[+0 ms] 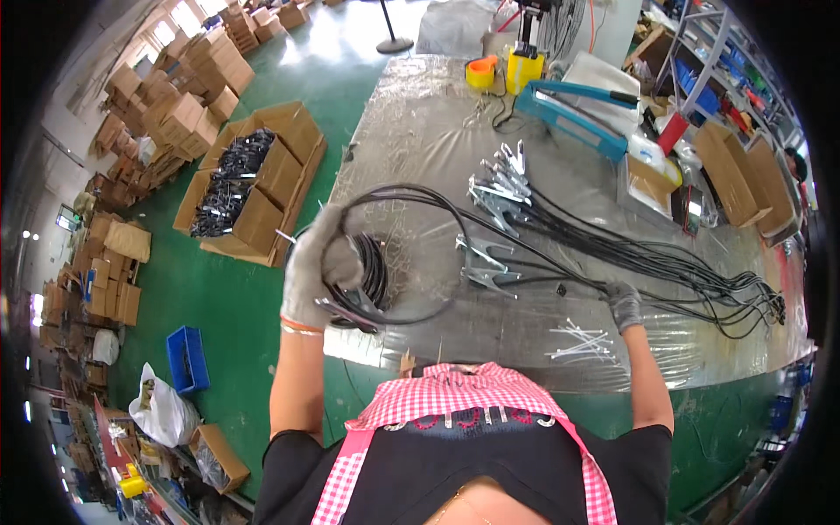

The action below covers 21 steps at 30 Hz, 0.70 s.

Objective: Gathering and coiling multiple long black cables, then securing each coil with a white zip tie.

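Note:
My left hand (317, 267), in a grey work glove, is closed around a looped black cable (404, 188) at the table's left side. A thin white strip (284, 236) sticks out by that hand. Under and beside it lies a coil of black cable (376, 276). At the right my gloved right hand (624, 306) is closed on the stretched black cable running from the loop. Between my hands rest silvery metal clamps (486, 265) on cable ends. Beyond them lies a long bundle of black cables (630, 249) with more clamps (503, 179). White cable ties (582, 341) are scattered near my right hand.
The table (411, 114) has a plastic-film cover. A teal cutter-like tool (573, 122), yellow tape rolls (523, 70) and open cardboard boxes (735, 175) stand toward the back right. Left on the floor are a carton of black cables (254, 188) and a blue crate (187, 359).

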Each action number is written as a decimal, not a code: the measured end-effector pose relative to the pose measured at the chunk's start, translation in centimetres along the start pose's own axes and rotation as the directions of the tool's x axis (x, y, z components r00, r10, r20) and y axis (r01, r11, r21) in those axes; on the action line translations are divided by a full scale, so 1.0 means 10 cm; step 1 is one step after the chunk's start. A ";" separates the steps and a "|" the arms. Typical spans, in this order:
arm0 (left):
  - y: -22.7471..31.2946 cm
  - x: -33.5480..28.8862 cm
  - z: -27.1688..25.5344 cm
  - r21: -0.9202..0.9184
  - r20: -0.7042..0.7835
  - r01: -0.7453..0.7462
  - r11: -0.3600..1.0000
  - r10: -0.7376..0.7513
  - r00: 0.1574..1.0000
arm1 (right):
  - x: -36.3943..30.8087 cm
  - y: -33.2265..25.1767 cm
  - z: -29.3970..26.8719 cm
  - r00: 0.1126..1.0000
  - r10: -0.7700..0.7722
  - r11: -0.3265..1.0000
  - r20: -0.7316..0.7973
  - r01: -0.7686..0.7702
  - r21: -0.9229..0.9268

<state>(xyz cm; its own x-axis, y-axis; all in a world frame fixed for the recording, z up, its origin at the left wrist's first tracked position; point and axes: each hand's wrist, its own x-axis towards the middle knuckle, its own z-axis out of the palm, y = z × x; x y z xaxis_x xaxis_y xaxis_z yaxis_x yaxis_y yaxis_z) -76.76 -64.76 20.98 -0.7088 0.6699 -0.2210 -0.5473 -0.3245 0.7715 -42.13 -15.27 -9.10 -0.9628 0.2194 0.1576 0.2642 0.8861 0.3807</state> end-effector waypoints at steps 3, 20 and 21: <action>-0.06 -0.02 -0.01 0.073 -0.156 0.057 0.996 -0.045 0.987 | 0.32 -0.56 -0.86 0.842 0.098 0.975 0.531 -0.187 0.116; 0.06 -0.18 -0.12 -0.215 0.203 0.141 0.966 -0.097 0.974 | 0.39 -0.37 0.30 0.936 0.045 0.998 0.349 -0.061 0.033; 0.04 -0.19 0.02 0.009 -0.058 0.137 0.991 -0.136 0.989 | 0.55 -0.49 -0.23 0.926 -0.049 0.998 0.374 0.031 0.056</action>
<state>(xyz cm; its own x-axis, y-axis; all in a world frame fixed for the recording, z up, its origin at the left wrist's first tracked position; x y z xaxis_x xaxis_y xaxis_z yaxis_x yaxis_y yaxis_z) -75.56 -66.02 21.82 -0.6523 0.6679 -0.3585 -0.6351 -0.2235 0.7394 -48.60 -19.38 -8.00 -0.9259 0.3120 -0.2132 0.2310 0.9139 0.3339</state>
